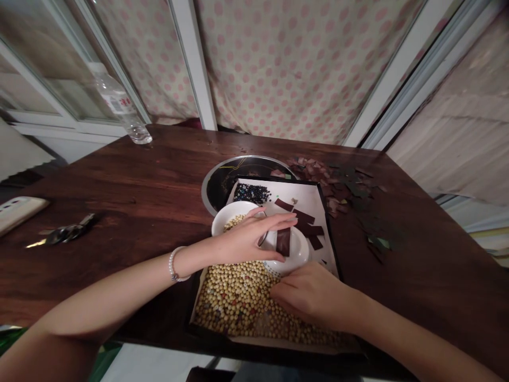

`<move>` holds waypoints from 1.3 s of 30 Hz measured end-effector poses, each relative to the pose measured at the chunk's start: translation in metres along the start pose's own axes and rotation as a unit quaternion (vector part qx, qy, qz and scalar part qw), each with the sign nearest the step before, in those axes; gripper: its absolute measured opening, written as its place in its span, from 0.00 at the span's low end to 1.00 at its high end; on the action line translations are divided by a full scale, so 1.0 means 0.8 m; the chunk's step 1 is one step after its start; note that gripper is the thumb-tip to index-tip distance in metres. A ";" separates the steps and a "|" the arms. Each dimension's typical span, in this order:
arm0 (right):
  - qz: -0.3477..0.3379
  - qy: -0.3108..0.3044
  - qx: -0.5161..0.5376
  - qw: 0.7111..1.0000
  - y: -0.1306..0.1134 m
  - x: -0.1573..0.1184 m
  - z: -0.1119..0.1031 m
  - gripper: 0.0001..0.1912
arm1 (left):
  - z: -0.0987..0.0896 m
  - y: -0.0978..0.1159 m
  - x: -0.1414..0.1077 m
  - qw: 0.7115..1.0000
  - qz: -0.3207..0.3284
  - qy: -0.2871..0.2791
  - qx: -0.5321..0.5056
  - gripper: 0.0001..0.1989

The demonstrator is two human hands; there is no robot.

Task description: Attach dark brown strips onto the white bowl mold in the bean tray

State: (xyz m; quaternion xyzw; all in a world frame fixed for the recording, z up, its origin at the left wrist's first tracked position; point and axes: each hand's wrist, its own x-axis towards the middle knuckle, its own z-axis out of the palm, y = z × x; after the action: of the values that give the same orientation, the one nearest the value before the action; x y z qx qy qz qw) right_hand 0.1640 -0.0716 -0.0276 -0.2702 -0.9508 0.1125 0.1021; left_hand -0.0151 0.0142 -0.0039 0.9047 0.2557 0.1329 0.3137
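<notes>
My left hand [244, 239] reaches over two white bowls. Between its thumb and fingers a dark brown strip [283, 242] spans the gap, above the right-hand bowl [301, 248]. Pale beads lie in the left-hand bowl [222, 218], which my hand partly covers. My right hand [312, 294] is closed, its fingers curled down at the many cream-coloured wooden beads [234, 292] filling the near part of a shallow black-edged tray [314, 191]. What its fingertips hold, if anything, is hidden. More brown strips [304, 216] lie in the tray to the right of the bowls.
Small dark beads [252, 193] fill the tray's far left corner. Behind it sits a round black plate [217, 183] with a silver rim. Brown and green scraps [318, 172] spread to the right. A water bottle [123, 106], keys [71, 231] and a phone [19, 209] are on the left.
</notes>
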 end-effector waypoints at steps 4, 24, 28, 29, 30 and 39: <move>0.061 0.116 0.123 0.984 0.005 -0.001 -0.008 0.07 | 0.002 -0.002 -0.002 1.000 0.010 0.000 -0.004 0.38; 0.288 0.221 0.167 0.916 0.043 0.005 -0.018 0.06 | 0.006 -0.006 0.000 1.000 0.008 0.015 0.018 0.39; 0.271 0.197 0.191 0.923 0.043 0.006 -0.017 0.05 | 0.005 -0.004 0.000 1.000 0.014 0.007 0.026 0.38; 0.281 0.210 0.185 0.918 0.043 0.006 -0.017 0.05 | 0.005 -0.005 0.000 0.999 0.013 0.009 0.029 0.38; 0.291 0.223 0.179 0.913 0.044 0.006 -0.017 0.05 | 0.005 -0.005 0.000 0.999 0.011 0.012 0.032 0.38; 0.304 0.216 0.205 0.905 0.045 0.006 -0.016 0.05 | 0.007 -0.008 0.000 0.999 0.006 0.013 0.033 0.38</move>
State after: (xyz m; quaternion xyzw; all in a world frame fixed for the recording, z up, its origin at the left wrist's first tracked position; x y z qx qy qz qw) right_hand 0.1806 -0.0374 -0.0247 -0.5368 -0.7334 0.2691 0.3186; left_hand -0.0150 0.0153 -0.0122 0.9142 0.2585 0.1386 0.2797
